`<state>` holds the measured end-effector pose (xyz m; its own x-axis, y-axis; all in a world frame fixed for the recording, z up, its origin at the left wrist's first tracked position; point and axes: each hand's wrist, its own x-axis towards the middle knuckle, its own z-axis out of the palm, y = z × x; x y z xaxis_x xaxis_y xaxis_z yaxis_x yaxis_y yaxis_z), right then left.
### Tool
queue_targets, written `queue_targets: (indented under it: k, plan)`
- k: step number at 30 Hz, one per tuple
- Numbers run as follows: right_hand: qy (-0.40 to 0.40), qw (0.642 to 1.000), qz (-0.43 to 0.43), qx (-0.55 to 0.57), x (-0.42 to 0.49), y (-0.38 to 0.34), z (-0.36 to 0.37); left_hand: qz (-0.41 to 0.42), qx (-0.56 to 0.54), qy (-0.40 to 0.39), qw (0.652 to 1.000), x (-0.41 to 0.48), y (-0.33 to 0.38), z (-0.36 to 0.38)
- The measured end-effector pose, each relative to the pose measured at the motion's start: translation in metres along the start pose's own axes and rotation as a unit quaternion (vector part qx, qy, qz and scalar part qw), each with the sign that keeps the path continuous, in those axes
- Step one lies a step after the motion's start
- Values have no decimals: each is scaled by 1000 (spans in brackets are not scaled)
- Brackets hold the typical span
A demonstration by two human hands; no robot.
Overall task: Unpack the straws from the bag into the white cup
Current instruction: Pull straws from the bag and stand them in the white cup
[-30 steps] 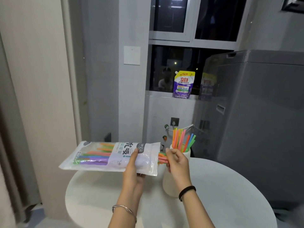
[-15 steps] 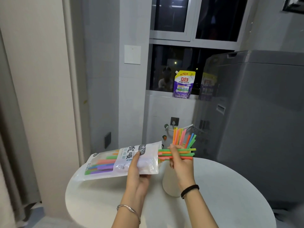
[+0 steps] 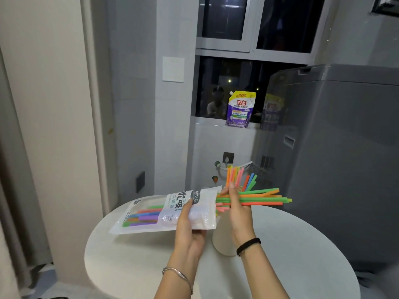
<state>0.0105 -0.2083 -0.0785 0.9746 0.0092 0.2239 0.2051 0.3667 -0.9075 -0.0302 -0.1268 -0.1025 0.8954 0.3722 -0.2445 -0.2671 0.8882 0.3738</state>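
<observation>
We've got our right hand (image 3: 236,209) clamped on a straw bundle (image 3: 262,198) lying sideways toward frame right, tail ends barely out of the bag (image 3: 164,212) gripped in our left hand (image 3: 189,229), white cup (image 3: 222,240) directly below, so tip them upright.

A purple detergent pouch (image 3: 240,110) stands on the windowsill (image 3: 207,124).

left hand (image 3: 190,225): raised before the body, palm up, thumb on top, fingers curled beneath, closed on the bag (image 3: 164,210); silver bangle on wrist | right hand (image 3: 238,209): raised just beside the left, back toward camera, fingers closed on a bundle of straws (image 3: 262,198) held level; black band on wrist | forearms: both bare, angled up and inward
</observation>
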Motion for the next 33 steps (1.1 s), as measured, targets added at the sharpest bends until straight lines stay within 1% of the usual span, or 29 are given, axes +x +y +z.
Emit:
queue_targets:
  k: [3,5,8,11,17,19,26,33]
  plan:
    - [44,997,-35,50,6,-9,0,-16,-21,7,1000,-4,1,3]
    - [52,993,-41,96,11,-21,0,-25,-36,11,999,-4,4,5]
    - [35,985,-51,162,20,-42,-1,-29,-45,16,998,-2,7,7]
    - [12,978,-47,201,31,-63,-1,-22,-47,19,998,0,8,7]
    - [-11,975,-74,210,46,-99,-5,-23,-58,25,998,4,10,7]
    - [-7,976,-77,205,49,-108,-7,-20,-57,25,998,6,12,6]
    - [9,986,-107,131,61,-131,-7,-6,-53,35,998,8,15,4]
    - [14,995,-95,34,84,-116,-4,10,-49,46,998,9,17,6]
